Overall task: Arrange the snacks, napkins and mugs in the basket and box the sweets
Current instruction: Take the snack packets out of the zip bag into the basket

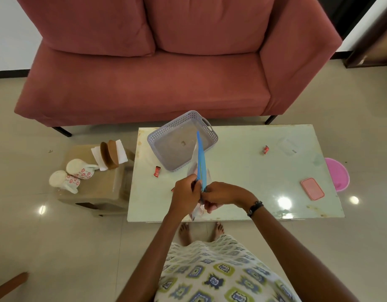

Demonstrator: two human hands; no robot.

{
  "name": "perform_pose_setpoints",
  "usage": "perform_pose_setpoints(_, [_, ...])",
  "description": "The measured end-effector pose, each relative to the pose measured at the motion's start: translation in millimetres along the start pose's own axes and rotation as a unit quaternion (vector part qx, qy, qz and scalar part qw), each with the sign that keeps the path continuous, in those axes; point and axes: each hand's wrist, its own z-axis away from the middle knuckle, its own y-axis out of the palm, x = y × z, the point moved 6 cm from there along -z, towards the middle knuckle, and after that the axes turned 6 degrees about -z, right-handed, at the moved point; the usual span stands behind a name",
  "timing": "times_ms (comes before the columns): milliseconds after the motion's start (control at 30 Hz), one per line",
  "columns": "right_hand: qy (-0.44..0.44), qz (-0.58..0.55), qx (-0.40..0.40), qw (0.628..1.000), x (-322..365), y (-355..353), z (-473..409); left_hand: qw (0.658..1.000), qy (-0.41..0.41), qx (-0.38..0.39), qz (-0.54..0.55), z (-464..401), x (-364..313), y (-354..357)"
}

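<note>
Behind the worktop (242,171) stands a pink sofa (155,62). Beyond both grips lies the empty grey basket (181,141); two mugs (72,173) and napkins (110,155) sit far left. Left grip (185,196) and right grip (223,196) are closed on a blue-edged snack bag (201,162), held upright.

Basket (206,127): open-topped, nothing over it — you can come in from above.
Table middle (242,171): bare glass between the basket and the pink lid (312,188).
Near edge: both your hands (186,196) and the blue-edged bag (201,162) block it.
Strays: red sweets (157,171) by the basket — another (265,149) further right.
Stool (96,190): crowded with mugs (79,171) and napkins (109,156).
</note>
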Motion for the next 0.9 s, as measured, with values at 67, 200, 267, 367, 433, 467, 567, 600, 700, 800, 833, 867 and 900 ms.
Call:
perform_pose_setpoints(67, [-0.043,0.004,-0.017,0.999,6,0,0,0.999,-0.017,0.014,0.024,-2,5,-1])
perform_pose_setpoints(200, [-0.140,-0.038,-0.099,0.984,8,-13,5,0.978,-0.095,0.145,0.115,-6,2,-3])
perform_pose_setpoints(267, [-0.167,-0.040,-0.109,0.979,8,-17,6,0.970,-0.101,0.202,0.092,-7,-5,-3])
perform_pose_setpoints(367, [-0.184,-0.023,-0.104,0.977,9,-20,6,0.966,-0.080,0.244,0.034,-10,-13,-4])
perform_pose_setpoints(433, [-0.180,-0.045,-0.113,0.976,7,-21,6,0.965,-0.064,0.256,0.006,-11,-14,-3])
perform_pose_setpoints(467, [-0.171,-0.073,-0.117,0.976,4,-20,6,0.963,-0.061,0.262,0.013,-11,-14,-2])
perform_pose_setpoints(567, [-0.125,-0.156,-0.094,0.975,-8,-13,1,0.954,-0.067,0.280,0.086,-3,-9,3])
perform_pose_setpoints(600, [-0.115,-0.161,-0.074,0.977,-10,-10,0,0.951,-0.068,0.282,0.104,1,-7,4])
perform_pose_setpoints(700, [-0.121,-0.152,-0.034,0.980,-9,-7,-1,0.948,-0.069,0.271,0.151,6,-3,6])
perform_pose_setpoints(800, [-0.140,-0.197,-0.084,0.967,-3,-10,1,0.951,-0.078,0.223,0.197,3,-4,7])
perform_pose_setpoints(833, [-0.147,-0.222,-0.108,0.958,-2,-10,1,0.952,-0.086,0.203,0.214,2,-3,7])
perform_pose_setpoints(867, [-0.153,-0.242,-0.131,0.949,-1,-9,1,0.950,-0.094,0.184,0.233,2,-3,7])
perform_pose_setpoints(900, [-0.158,-0.258,-0.149,0.942,0,-8,1,0.947,-0.102,0.167,0.254,2,-2,9])
